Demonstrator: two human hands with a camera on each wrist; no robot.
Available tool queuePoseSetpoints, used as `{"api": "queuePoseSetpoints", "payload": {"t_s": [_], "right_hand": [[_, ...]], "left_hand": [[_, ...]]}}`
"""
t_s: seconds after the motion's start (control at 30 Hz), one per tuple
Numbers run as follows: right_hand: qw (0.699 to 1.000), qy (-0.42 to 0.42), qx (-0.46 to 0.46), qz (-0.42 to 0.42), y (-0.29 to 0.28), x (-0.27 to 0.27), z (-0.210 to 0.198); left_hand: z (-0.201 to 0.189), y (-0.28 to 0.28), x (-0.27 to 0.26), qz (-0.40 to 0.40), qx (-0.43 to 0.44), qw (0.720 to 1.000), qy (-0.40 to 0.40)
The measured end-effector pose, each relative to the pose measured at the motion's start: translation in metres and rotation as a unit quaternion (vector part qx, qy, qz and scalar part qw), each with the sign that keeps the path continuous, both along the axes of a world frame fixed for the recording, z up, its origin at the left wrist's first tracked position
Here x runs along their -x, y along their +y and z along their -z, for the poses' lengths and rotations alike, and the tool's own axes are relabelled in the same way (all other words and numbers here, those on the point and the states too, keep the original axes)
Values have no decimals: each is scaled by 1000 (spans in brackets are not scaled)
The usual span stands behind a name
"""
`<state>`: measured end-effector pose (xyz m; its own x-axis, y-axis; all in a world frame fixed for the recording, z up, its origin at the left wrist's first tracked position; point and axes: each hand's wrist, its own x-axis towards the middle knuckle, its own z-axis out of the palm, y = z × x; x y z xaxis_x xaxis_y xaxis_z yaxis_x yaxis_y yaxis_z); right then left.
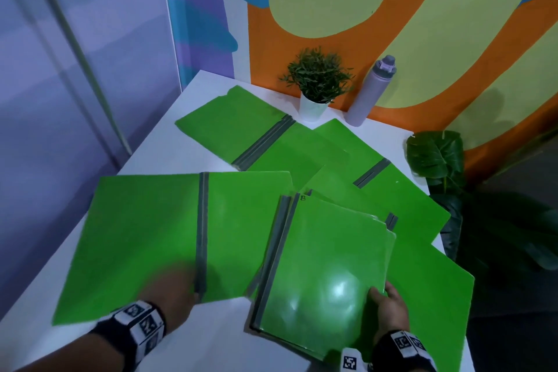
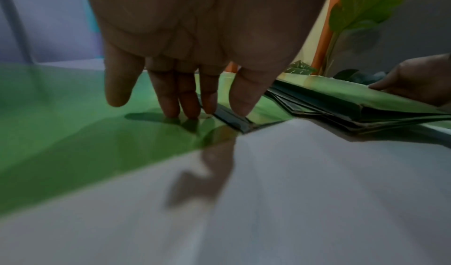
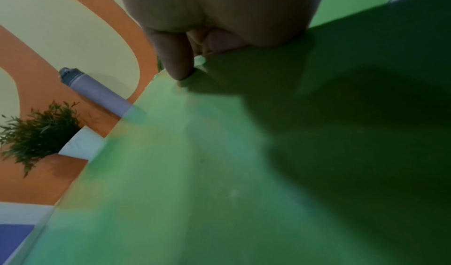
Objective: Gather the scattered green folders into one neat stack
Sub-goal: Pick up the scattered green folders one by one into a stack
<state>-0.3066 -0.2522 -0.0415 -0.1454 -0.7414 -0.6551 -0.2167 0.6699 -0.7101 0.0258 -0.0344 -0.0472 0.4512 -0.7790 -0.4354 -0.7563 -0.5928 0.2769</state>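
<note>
Four straight fingers [image 2: 168,103] of your left hand [image 1: 173,291] press the open green folder [image 1: 145,238]. Your right hand [image 1: 389,306] pinches the stack of closed folders [image 1: 323,266] at its edge.

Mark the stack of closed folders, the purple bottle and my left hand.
stack of closed folders [image 1: 326,275], head view, top cover.
purple bottle [image 1: 367,93], head view, body.
left hand [image 2: 200,28], left wrist view, palm.

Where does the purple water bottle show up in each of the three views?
Head: purple water bottle upright at the table's far edge, against the orange wall, right of the small potted plant.
Left wrist: not in view.
Right wrist: left of centre, tilted.
Shared landmark: that small potted plant, beside it in both.
</note>
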Motion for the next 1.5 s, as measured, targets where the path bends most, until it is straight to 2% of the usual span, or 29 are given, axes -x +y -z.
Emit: {"api": "queuePoseSetpoints", "payload": {"t_s": [0.2,0.3,0.37,0.53,0.7,0.87,1.0,1.07,1.13,1.27,1.4,1.5], "right_hand": [[999,18,-4,-26,6,-9,2],[998,51,11,-44,11,-15,3],[998,50,16,-45,12,-15,3],[1000,7,9,-13,8,-3,-8],[1000,2,21,-19,2,2,-22],[999,-5,31,-39,7,1,-27],[998,0,31,-51,12,3,-28],[998,-5,26,-51,15,4,-30],[999,-11,25,-45,15,5,-34],[999,-31,20,-27,14,3,-45],[997,-65,32,-23,13,-7,-57],[992,-113,45,-24,11,-19,-62]], "left_hand": [[3,-19,-8,-142,-9,988,-55],[5,-40,1,-208,-48,976,-47],[6,-49,3,-212,-65,974,-40],[5,-41,-5,-155,-59,984,-70],[7,-26,0,-219,-51,972,-64],[5,-19,8,-229,-94,967,-61],[-2,-12,0,-259,-116,959,-15],[-6,-11,-3,-283,-81,955,25],[-14,-13,-7,-303,-35,952,32],[-46,-17,-15,-303,73,950,-32],[-111,-19,-20,-288,213,933,-44],[-161,-14,-17,-273,307,912,-4]]}}
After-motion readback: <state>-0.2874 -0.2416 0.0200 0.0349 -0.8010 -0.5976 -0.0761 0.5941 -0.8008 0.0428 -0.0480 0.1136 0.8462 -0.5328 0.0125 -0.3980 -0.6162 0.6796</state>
